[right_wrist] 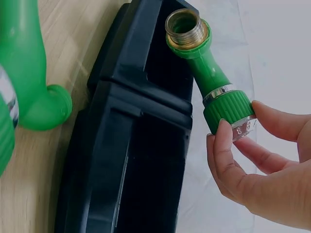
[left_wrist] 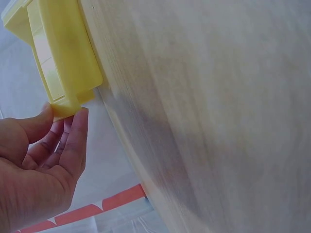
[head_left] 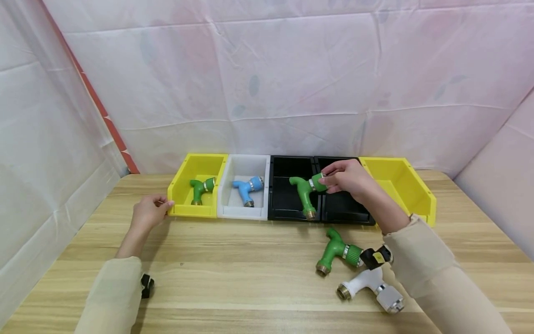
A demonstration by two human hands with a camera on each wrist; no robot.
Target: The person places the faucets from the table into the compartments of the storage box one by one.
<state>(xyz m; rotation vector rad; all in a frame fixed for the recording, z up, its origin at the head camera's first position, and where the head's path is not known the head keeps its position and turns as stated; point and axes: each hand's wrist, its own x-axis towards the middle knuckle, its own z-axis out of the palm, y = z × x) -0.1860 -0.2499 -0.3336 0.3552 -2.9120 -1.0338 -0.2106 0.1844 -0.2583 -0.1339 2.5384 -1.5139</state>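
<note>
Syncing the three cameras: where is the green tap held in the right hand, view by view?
Head: green tap right of centre, seen against the black bins, pinched in the right hand.
Left wrist: not in it.
Right wrist: upper right of centre, handle end in the fingertips; not the second green tap at the left edge.
Shared landmark: wooden table, in all three.

Towards twelve o'clock, two yellow bins (head_left: 196, 211), one white bin (head_left: 242, 213) and two black bins (head_left: 285, 199) are counted; three green taps (head_left: 305, 194), one blue tap (head_left: 249, 186) and one white tap (head_left: 368, 279) are seen.
</note>
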